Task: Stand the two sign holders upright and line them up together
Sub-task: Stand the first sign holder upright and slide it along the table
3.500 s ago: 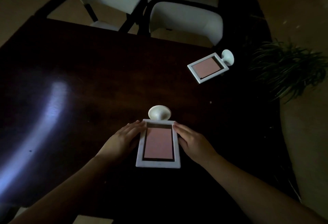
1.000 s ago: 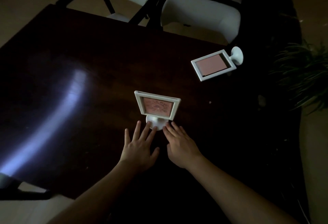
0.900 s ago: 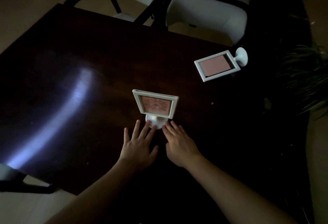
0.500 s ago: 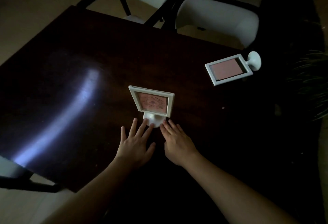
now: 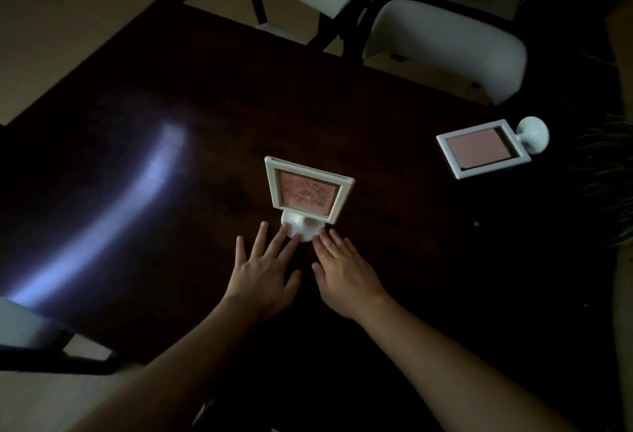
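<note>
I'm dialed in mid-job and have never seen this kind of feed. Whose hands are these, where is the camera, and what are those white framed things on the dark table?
There is no machine here: a person wears one camera on the head, looking down at their own bare hands. The dark table holds two white sign holders with pink inserts. The near sign holder stands upright on its round foot. The left hand and right hand lie open and flat, fingertips at that foot; neither grips anything. The far sign holder lies flat near the table's far right corner, foot pointing right. White chairs stand beyond the table.
</note>
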Tool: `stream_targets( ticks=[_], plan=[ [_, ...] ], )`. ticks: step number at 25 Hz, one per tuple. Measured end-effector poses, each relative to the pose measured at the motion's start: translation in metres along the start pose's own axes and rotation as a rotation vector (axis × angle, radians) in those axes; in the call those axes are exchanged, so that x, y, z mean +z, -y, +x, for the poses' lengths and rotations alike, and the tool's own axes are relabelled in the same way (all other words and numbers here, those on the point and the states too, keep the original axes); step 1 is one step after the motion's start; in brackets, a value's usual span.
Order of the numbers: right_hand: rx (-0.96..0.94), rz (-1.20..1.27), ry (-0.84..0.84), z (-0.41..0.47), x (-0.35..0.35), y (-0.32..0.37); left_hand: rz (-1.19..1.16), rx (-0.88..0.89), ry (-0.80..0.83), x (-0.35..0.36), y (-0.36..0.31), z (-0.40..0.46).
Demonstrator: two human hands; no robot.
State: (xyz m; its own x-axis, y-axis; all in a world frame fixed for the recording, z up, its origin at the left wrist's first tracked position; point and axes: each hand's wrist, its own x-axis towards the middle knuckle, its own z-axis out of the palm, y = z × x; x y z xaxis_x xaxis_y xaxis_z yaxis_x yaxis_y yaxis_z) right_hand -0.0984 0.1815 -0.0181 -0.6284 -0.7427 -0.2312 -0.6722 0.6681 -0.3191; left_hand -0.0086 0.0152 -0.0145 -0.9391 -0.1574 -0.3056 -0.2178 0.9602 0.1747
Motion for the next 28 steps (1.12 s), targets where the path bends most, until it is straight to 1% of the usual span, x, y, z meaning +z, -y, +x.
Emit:
stream_targets(
  ticks=[4,13,28],
  plan=[
    [-0.017,-0.012,0.031,0.03,0.0,0.032,-0.012,-0.002,-0.012,-0.01,0.043,0.001],
    [-0.075,-0.031,0.061,0.091,-0.005,0.088,-0.057,-0.064,-0.058,-0.024,0.118,0.009],
    [-0.124,-0.052,0.034,0.186,-0.001,0.159,-0.105,-0.097,-0.134,-0.049,0.227,0.031]
  ],
)
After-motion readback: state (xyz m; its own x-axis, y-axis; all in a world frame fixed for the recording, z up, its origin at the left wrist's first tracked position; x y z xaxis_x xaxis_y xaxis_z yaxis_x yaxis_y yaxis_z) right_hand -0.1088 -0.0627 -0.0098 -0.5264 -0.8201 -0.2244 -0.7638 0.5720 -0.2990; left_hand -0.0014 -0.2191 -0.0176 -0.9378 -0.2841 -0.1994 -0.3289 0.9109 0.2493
